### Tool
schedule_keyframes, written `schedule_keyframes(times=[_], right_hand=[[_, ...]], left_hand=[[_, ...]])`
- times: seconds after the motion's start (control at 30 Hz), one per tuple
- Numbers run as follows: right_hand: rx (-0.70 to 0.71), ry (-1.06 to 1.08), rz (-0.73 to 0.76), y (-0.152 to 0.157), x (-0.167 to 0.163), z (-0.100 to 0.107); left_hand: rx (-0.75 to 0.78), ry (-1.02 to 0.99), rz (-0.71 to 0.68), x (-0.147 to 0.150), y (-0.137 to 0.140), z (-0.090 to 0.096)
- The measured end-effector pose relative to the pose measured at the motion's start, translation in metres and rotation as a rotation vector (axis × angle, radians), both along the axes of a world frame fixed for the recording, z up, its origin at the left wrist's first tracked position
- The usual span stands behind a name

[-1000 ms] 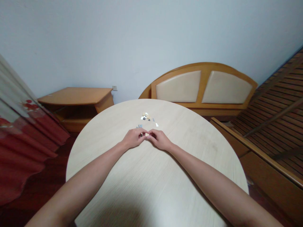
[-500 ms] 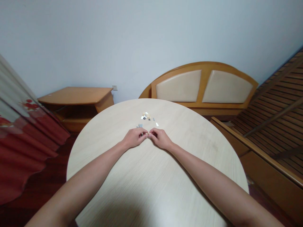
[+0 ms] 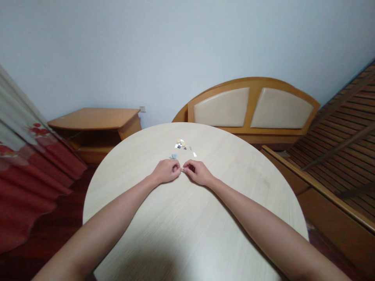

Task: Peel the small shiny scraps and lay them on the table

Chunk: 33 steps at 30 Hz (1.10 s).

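Observation:
My left hand (image 3: 167, 171) and my right hand (image 3: 198, 171) meet near the middle of the round pale table (image 3: 181, 218). Between their fingertips is a tiny light-coloured piece (image 3: 182, 169), too small to name. The fingers of both hands are closed in a pinch around it. Just beyond my left hand lie a few grey flat pieces (image 3: 174, 156). Farther off is a small scatter of white, tan and dark flat pieces (image 3: 181, 143). A white flat piece (image 3: 195, 154) lies past my right fingers, and a little grey strip (image 3: 190, 148) is close to it.
A wooden cabinet (image 3: 96, 117) stands by the wall at the back left, with a red and white curtain (image 3: 38, 175) beside it. Behind the table is a padded headboard (image 3: 219, 109). A wooden bed frame (image 3: 331, 199) with slats runs along the right.
The fingers of my left hand have curled in more, and the fingertips have shifted slightly down and left. The pieces on the table lie as before.

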State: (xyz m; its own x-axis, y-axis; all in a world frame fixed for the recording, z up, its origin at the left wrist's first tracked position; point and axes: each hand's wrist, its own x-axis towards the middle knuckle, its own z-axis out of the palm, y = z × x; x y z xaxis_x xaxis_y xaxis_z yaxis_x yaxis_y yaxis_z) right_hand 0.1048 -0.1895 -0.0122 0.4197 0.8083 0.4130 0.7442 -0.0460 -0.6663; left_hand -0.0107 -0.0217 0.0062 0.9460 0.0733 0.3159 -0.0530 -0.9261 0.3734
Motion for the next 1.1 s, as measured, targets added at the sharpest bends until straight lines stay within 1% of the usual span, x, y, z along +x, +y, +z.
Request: schedule_keyframes(times=[0.2,0.3,0.4,0.6,0.77,0.93,1.1], right_hand=[[-0.020,0.003,-0.014,0.000,0.000,0.000],[-0.018,-0.007,-0.010,0.000,-0.001,0.001],[-0.020,-0.011,-0.009,0.000,-0.001,0.001],[-0.035,-0.027,-0.008,-0.001,-0.001,0.003],[-0.034,-0.029,-0.002,-0.001,-0.001,0.004],[-0.022,-0.030,0.003,-0.001,0.000,0.000],[-0.016,-0.034,0.115,-0.002,0.002,-0.001]], left_hand=[[0.081,0.209,0.187,-0.003,0.011,0.011],[0.101,0.279,0.229,-0.003,0.014,0.016],[0.094,0.326,0.238,-0.004,0.015,0.021],[0.090,0.355,0.180,-0.006,0.015,0.025],[0.077,0.340,0.102,-0.009,0.019,0.025],[0.060,0.300,0.000,-0.009,0.021,0.018],[0.029,0.210,-0.117,-0.006,0.015,0.006]])
